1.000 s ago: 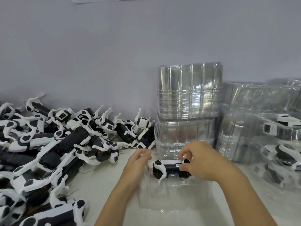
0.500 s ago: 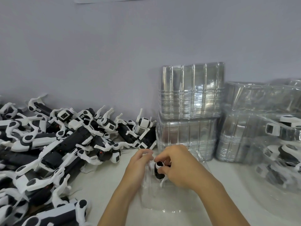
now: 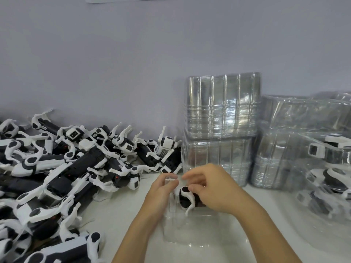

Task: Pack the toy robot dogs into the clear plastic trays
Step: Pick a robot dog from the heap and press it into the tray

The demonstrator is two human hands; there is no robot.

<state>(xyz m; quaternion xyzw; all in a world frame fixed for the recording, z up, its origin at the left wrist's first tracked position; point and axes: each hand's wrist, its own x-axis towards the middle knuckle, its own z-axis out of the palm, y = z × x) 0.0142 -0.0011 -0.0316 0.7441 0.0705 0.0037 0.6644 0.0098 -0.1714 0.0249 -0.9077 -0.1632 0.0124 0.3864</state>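
Both hands are right in the middle of the worktop [image 3: 117,211], close together over one clear tray [image 3: 205,230]. The right hand [image 3: 214,188] has its fingers curled round a black-and-white toy dog [image 3: 187,198], gripping it from the right and from above, and the dog sits at the far end of that tray, one white leg hanging down inside it. The left hand [image 3: 161,194] is just left of the dog, fingertips pinching the tray's far left edge, almost touching the right hand's fingers. So the dog lies between the two hands, mostly under the right one, with only its left end showing.

Off to the left, a big pile of loose dogs [image 3: 57,177] covers the worktop up to the wall [image 3: 133,63], well apart from the hands. Behind the hands stands a stack of empty trays [image 3: 222,130], two bundles high, against the wall. Right of that, more bundled trays [image 3: 296,141], and at the far right edge packed dogs in trays [image 3: 330,173], seen through blurred clear plastic
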